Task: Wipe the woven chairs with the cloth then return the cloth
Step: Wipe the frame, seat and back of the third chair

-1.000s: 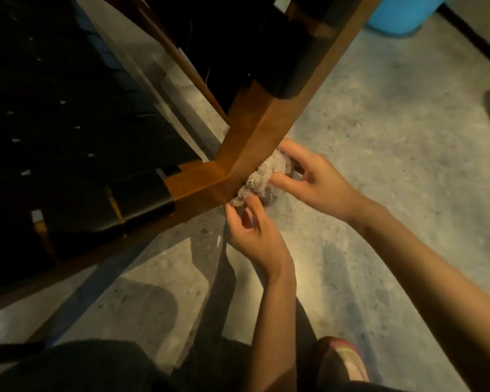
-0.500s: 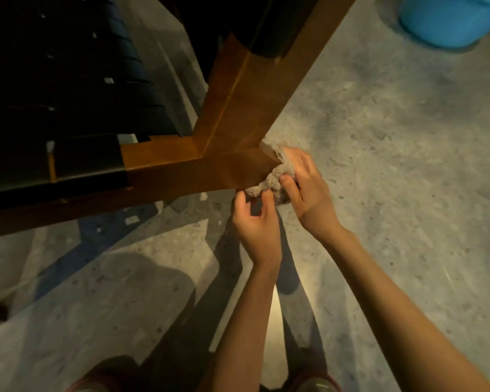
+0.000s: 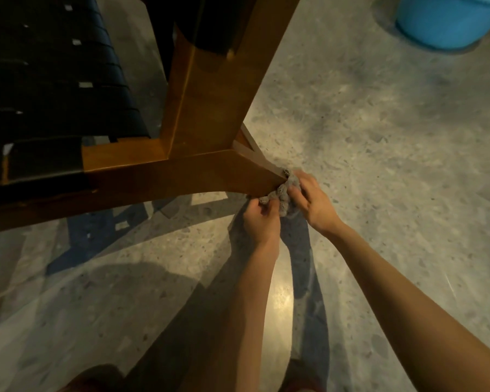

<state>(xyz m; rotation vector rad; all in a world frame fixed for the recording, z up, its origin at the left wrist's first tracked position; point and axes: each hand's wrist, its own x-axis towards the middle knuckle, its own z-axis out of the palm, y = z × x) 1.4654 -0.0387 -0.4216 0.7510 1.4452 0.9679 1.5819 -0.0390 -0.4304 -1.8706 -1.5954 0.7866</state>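
Cloth [image 3: 283,190], gripped by both hands' curled fingers [image 3: 290,193], presses the chair [image 3: 210,171] leg above speckled floor [image 3: 379,165] near a blue bucket [image 3: 447,21].

An indoor living or dining space: speckled polished terrazzo floor [image 3: 379,165], wooden black-woven chair [image 3: 181,154], blue plastic bucket [image 3: 447,21].

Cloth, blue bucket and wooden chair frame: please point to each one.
cloth [image 3: 284,190], head view, bunched middle.
blue bucket [image 3: 447,21], head view, side wall.
wooden chair frame [image 3: 181,176], head view, front rail.
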